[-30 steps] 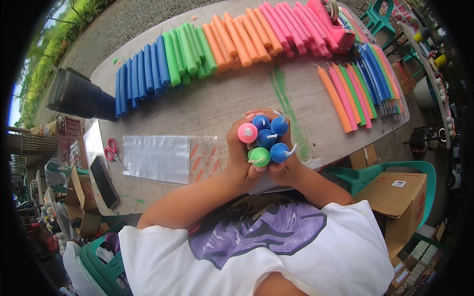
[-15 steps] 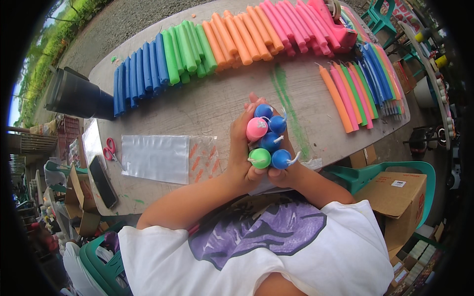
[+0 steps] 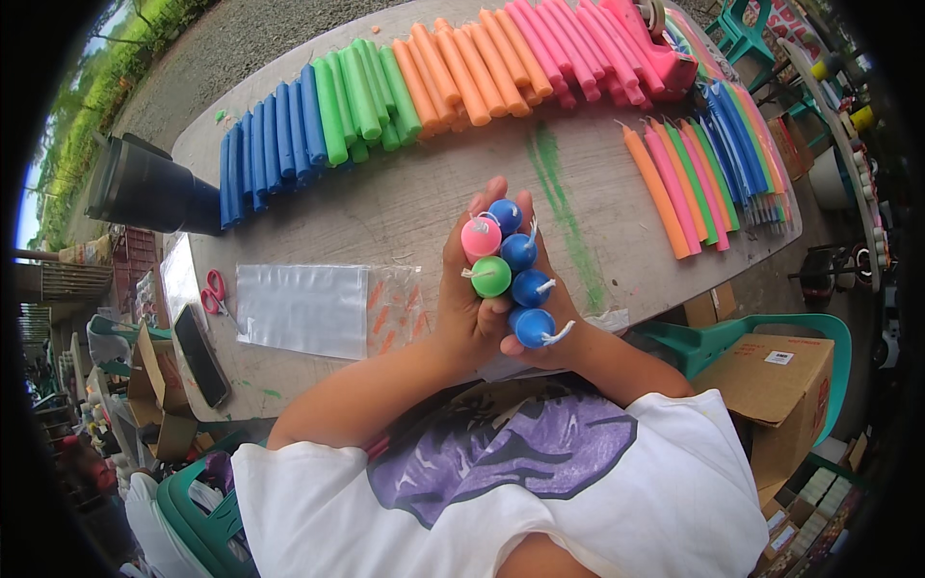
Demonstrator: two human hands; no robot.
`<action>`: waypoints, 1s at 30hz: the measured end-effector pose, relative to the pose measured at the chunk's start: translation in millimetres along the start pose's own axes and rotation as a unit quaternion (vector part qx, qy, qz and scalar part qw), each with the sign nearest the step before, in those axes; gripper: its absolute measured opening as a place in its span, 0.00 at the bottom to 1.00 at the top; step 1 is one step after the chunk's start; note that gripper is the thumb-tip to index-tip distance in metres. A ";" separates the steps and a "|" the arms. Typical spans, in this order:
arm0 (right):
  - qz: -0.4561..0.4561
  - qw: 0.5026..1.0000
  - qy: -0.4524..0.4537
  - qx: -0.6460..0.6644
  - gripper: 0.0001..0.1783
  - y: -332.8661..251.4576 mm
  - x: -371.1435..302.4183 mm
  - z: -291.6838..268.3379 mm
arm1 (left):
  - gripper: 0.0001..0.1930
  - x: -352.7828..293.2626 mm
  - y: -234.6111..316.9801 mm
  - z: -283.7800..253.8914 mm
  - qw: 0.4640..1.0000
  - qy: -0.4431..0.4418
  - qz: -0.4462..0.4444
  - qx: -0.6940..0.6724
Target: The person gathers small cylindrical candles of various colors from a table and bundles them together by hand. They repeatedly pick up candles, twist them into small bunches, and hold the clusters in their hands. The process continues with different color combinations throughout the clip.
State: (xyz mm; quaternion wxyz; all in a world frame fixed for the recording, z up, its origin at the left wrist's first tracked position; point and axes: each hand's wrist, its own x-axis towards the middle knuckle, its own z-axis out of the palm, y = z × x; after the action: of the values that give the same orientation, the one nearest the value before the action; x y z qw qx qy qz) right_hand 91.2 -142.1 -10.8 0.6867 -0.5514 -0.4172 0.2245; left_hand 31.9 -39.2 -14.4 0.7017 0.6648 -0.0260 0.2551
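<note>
Between my two palms stands an upright bundle of candles, seen from their wick ends. A pink candle (image 3: 480,239) and a green candle (image 3: 491,276) lie on the left side, against my left hand (image 3: 459,306). Several blue candles (image 3: 532,328) form a row down the right side, against my right hand (image 3: 560,306). Both hands are closed round the bundle, thumbs at the near end and fingertips at the far end. White wicks stick out toward me. The candles' lower lengths are hidden by their tops and my hands.
Rows of blue (image 3: 258,154), green (image 3: 361,96), orange (image 3: 467,77) and pink candles (image 3: 578,48) line the table's far side. Mixed candles (image 3: 674,183) lie at right. Clear plastic bags (image 3: 303,306), scissors (image 3: 214,291), a phone (image 3: 200,356) and a black tumbler (image 3: 154,183) are at left.
The bundle has shifted slightly left and been rearranged. The green candle moved up beside the pink one, and the blue candles now form a row along the right.
</note>
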 end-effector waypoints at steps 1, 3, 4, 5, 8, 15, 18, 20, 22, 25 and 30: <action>-0.053 0.998 -0.003 -0.030 0.67 2.4 3.3 -0.8 | 0.45 -0.2 -1.4 -1.7 1.000 -0.007 0.005 0.017; -0.130 0.989 -0.007 -0.074 0.66 10.5 10.2 -3.8 | 0.45 -1.3 -4.1 -4.5 0.999 -0.018 0.013 0.039; -0.153 0.984 -0.009 -0.088 0.65 13.6 11.3 -4.6 | 0.45 -2.0 -5.4 -5.8 0.999 -0.021 0.015 0.045; -0.148 0.985 -0.010 -0.084 0.65 15.4 10.7 -5.0 | 0.45 -1.9 -8.8 -6.6 0.998 -0.028 0.032 0.042; -0.126 0.987 -0.008 -0.097 0.66 16.4 8.4 -5.0 | 0.44 3.3 -24.0 -11.1 0.992 -0.054 0.106 0.030; -0.085 0.996 -0.031 -0.017 0.72 17.4 8.2 -9.5 | 0.36 2.3 -18.9 -10.6 0.993 -0.065 0.095 0.007; -0.072 0.996 -0.038 -0.034 0.73 13.7 8.0 -10.1 | 0.33 1.2 -16.9 -9.4 0.996 -0.051 0.078 -0.001; -0.067 0.997 -0.035 -0.023 0.72 12.1 7.9 -8.7 | 0.31 -0.1 -16.1 -8.1 0.996 -0.044 0.072 -0.004; -0.054 0.998 -0.020 -0.025 0.72 13.8 7.0 -7.0 | 0.28 -0.2 -15.7 -7.3 0.997 -0.036 0.061 -0.011; -0.049 0.998 0.002 -0.043 0.70 16.4 5.2 -3.7 | 0.25 -2.9 -15.6 -5.7 0.998 -0.019 0.049 -0.019; -0.056 0.998 0.024 0.013 0.58 14.4 1.3 -2.8 | 0.20 -4.7 -13.8 -4.8 0.999 0.013 0.037 -0.030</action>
State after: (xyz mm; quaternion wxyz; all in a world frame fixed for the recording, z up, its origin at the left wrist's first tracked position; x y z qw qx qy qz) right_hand 96.3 -138.5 -24.1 0.7153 -0.5235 -0.4278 0.1772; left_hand 31.7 -36.0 -29.4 0.7116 0.6389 -0.0488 0.2882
